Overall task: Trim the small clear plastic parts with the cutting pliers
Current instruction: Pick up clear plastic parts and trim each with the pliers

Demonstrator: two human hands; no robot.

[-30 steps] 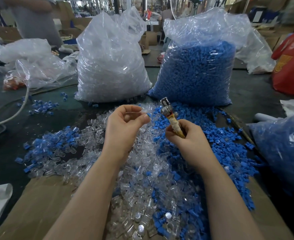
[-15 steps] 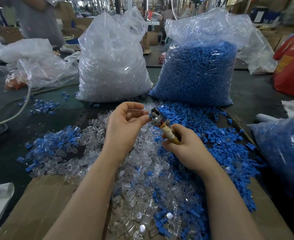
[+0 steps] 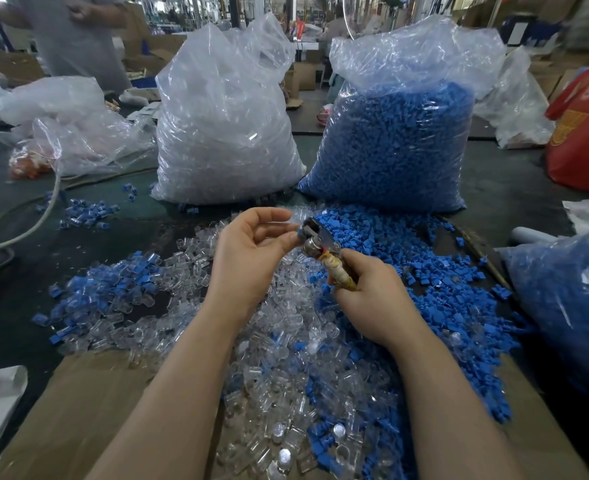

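Note:
My left hand (image 3: 248, 251) pinches a small clear plastic part (image 3: 295, 220) between thumb and fingertips, held above the pile. My right hand (image 3: 372, 296) grips the taped yellowish handles of the cutting pliers (image 3: 321, 245), whose metal jaws touch the part at my left fingertips. A small blue bit sits at the jaws. Whether the jaws are closed on the part cannot be told. Below both hands lies a heap of loose clear parts (image 3: 286, 375) mixed with blue parts (image 3: 442, 289).
A big bag of clear parts (image 3: 223, 126) and a big bag of blue parts (image 3: 397, 133) stand behind the pile. Cardboard (image 3: 78, 417) lies at the front. Another blue bag (image 3: 570, 299) sits right, a cable (image 3: 26, 223) and crumpled bags left, a person at back left.
My right hand tilted the pliers from upright toward the left until the jaws met the part in my left fingers. My left hand stayed nearly in place.

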